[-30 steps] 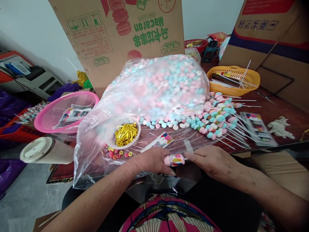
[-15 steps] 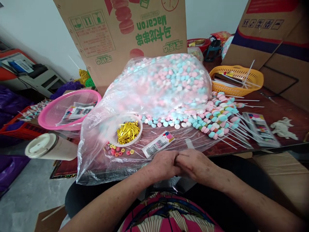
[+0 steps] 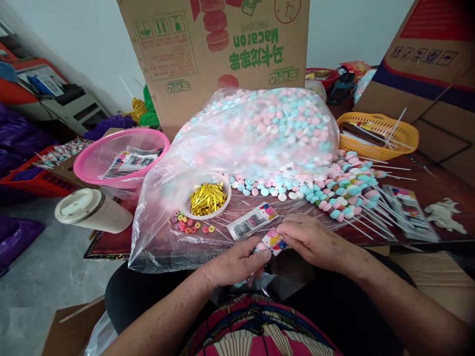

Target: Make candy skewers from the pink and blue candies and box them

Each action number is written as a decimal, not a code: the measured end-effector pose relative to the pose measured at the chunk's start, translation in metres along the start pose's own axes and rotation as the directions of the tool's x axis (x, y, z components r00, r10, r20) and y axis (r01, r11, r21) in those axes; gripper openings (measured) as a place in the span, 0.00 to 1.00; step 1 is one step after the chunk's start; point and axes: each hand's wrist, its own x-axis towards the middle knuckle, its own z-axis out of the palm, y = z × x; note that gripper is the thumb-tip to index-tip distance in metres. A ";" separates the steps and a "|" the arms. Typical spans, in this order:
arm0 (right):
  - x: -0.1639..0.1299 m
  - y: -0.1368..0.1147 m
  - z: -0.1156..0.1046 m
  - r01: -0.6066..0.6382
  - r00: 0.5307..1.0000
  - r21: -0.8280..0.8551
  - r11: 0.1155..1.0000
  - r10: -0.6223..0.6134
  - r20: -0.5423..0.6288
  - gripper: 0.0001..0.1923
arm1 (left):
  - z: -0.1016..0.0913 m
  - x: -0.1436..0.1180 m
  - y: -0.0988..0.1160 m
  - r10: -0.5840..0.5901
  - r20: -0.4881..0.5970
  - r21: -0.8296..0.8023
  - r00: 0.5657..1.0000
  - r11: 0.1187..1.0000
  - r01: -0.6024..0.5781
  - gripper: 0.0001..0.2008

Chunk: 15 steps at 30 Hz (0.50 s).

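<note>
Over my lap at the table's edge, a small printed candy packet [image 3: 273, 241] is held between both hands. My left hand [image 3: 239, 262] is wrapped round its lower part, and bits of pink and blue candy show by the fingers. With thumb and fingers closed, my right hand [image 3: 313, 242] pinches the packet's upper right end. Much of the packet is hidden by my fingers. A flat printed clear bag [image 3: 252, 221] lies just beyond. Behind it are a white tub [image 3: 227, 205] of gold twist ties [image 3: 208, 199] and several small ring candies [image 3: 191, 226].
A large clear bag of pastel candies [image 3: 274, 128] fills the middle. Candy skewers [image 3: 352, 190], printed bags [image 3: 410, 212] and a yellow basket [image 3: 411, 133] are at right. A pink basket [image 3: 85, 163] and a lidded cup [image 3: 111, 212] stand left. Cardboard boxes [image 3: 170, 109] rise behind.
My hands, earlier together low at the table's edge, have moved slightly apart, and the printed packet now shows between them. The view has shifted a little to the left.
</note>
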 end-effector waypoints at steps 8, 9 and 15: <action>0.018 -0.013 0.034 -0.402 0.855 0.527 0.749 0.513 -0.078 0.18 | -0.002 -0.013 -0.015 -0.091 -0.362 -0.222 0.928 0.975 0.010 0.14; 0.019 -0.020 0.043 -0.450 0.842 0.601 0.660 0.539 0.039 0.18 | -0.004 -0.016 -0.016 -0.050 -0.386 -0.145 0.921 0.989 -0.007 0.14; 0.032 -0.054 0.079 -0.535 0.810 0.632 0.561 0.554 0.194 0.14 | -0.021 -0.028 -0.025 0.057 -0.188 -0.148 0.981 0.985 -0.085 0.14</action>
